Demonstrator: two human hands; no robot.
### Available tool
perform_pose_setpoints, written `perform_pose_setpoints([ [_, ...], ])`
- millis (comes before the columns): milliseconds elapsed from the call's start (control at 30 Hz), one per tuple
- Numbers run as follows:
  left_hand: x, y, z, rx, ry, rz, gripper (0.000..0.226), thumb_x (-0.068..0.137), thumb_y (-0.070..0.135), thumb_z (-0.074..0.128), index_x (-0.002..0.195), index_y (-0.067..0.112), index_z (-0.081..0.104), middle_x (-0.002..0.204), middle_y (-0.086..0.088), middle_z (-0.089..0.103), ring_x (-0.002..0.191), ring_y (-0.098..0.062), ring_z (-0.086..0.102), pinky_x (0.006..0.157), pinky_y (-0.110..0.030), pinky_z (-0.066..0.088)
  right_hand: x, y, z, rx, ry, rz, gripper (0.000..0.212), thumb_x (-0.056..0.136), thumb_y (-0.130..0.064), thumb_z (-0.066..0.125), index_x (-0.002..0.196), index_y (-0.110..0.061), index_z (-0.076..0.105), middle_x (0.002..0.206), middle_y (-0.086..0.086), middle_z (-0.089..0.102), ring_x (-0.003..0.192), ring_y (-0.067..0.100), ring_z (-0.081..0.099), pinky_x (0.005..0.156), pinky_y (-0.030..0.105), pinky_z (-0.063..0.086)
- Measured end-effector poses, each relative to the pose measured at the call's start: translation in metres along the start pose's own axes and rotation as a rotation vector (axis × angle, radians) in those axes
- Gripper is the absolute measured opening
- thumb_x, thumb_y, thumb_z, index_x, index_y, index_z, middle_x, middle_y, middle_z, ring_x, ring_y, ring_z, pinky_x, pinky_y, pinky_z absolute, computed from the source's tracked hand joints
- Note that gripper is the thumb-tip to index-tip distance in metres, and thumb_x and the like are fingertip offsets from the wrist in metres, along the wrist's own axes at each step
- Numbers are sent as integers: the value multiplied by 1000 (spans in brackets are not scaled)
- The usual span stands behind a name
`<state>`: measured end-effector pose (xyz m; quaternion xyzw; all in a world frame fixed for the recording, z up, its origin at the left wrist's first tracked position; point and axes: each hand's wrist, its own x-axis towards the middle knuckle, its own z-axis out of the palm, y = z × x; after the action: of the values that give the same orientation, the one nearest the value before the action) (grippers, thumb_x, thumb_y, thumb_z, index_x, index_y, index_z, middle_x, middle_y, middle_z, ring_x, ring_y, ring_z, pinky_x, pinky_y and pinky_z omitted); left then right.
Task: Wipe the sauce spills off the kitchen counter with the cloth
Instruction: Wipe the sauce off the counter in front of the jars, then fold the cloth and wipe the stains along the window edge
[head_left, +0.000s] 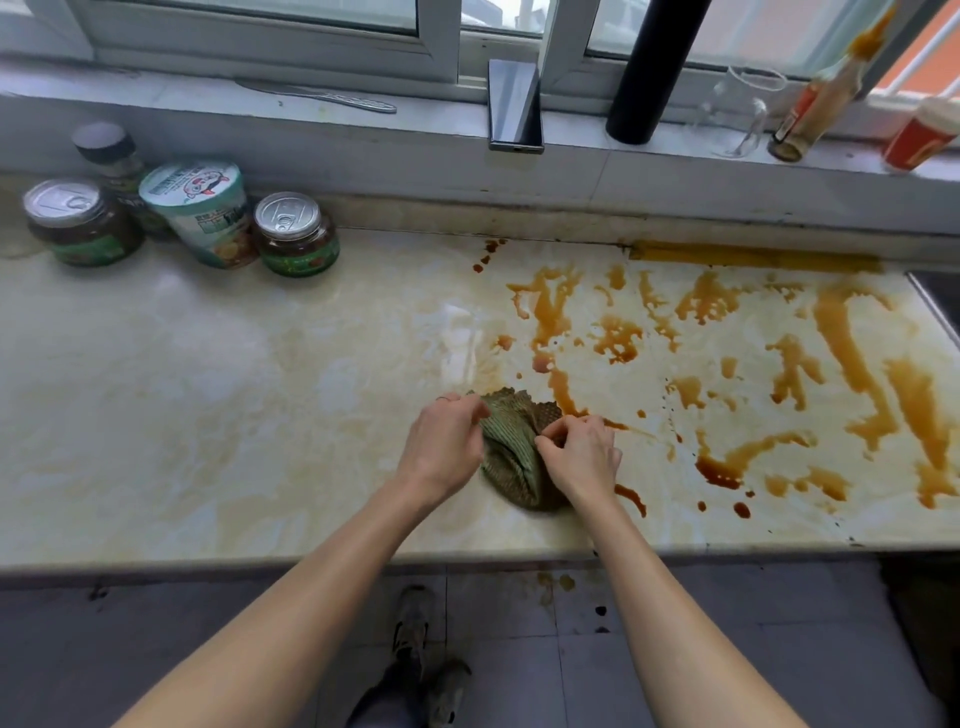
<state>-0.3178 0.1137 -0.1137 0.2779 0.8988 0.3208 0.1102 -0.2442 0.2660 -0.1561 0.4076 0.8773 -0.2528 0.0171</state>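
A bunched green-brown cloth (511, 447) lies on the pale marble counter (208, 395), near its front edge. My left hand (441, 447) pinches the cloth's left side and my right hand (582, 457) pinches its right side. Brown sauce spills (841, 343) spread in streaks and drops over the right half of the counter, from the back wall down to the front edge. One streak (563, 392) runs right up to the cloth. The counter's left half shows only faint smears.
Two jars (296, 234), a paper cup (202, 213) and a dark-lidded bottle stand at the back left. On the sill are a phone (514, 106), a black cylinder (649, 67), a glass, a sauce bottle (821, 104) and a red cup. A sink edge (935, 312) is at the right.
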Motion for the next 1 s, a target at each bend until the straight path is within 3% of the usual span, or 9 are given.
perform_pose_setpoints([
  [67,6,6,3,-91,-38,-41,25,89,5,50,108,9,67,104,-7,69,95,-22,64,90,-36,51,3,-2,-9,131,-14,45,12,89,-32,63,93,-21,66,109,2,60,110,23,51,98,39,41],
  [133,9,8,3,-288,-103,-175,22,91,10,53,107,8,67,99,-7,71,88,-19,68,84,-36,56,-2,-9,-21,332,17,28,11,89,-28,64,93,-19,66,98,0,65,99,19,59,84,33,48],
  [200,13,6,3,-617,-205,-378,23,92,24,56,104,7,65,93,-8,71,83,-18,71,77,-35,59,-14,-22,-30,444,-11,-101,7,88,-26,65,91,-20,65,86,-7,65,86,7,61,65,12,42],
  [300,15,1,3,-921,-261,-623,24,85,29,67,92,7,66,86,-8,72,81,-21,72,68,-34,60,-38,-40,-26,361,-218,-383,2,85,-29,66,86,-29,68,80,-17,66,77,-8,59,63,5,41],
  [367,15,-4,1,-919,-161,-691,9,81,7,69,85,2,63,81,-13,69,73,-22,69,55,-29,57,-39,-35,-23,396,-166,-359,7,86,-28,65,89,-32,70,83,-20,66,79,-10,58,67,5,43],
  [500,13,-21,-5,-853,-75,-760,14,80,-8,61,78,2,52,77,-15,58,66,-23,64,46,-26,54,-18,6,-32,352,166,31,14,91,-19,59,102,-21,67,96,-4,68,86,11,62,72,25,49],
  [700,13,-17,-3,-933,-180,-734,18,84,-9,51,84,8,56,84,-10,61,74,-22,64,49,-28,54,-18,-5,-16,182,-40,98,47,78,-73,52,86,-27,61,82,-11,61,79,10,56,66,28,40],
  [833,13,-13,-5,-930,-214,-695,24,86,-10,46,85,10,58,84,-9,64,77,-22,66,54,-31,56,-16,-24,-8,29,-53,125,26,80,-49,64,89,-24,64,90,-4,64,88,19,58,73,31,46],
  [1000,12,-17,-13,-967,-223,-735,13,90,4,49,86,10,60,87,-11,67,78,-23,67,60,-36,58,-30,-40,-22,366,41,-16,6,86,-27,65,84,-23,69,83,-9,67,86,10,62,68,23,48],
])
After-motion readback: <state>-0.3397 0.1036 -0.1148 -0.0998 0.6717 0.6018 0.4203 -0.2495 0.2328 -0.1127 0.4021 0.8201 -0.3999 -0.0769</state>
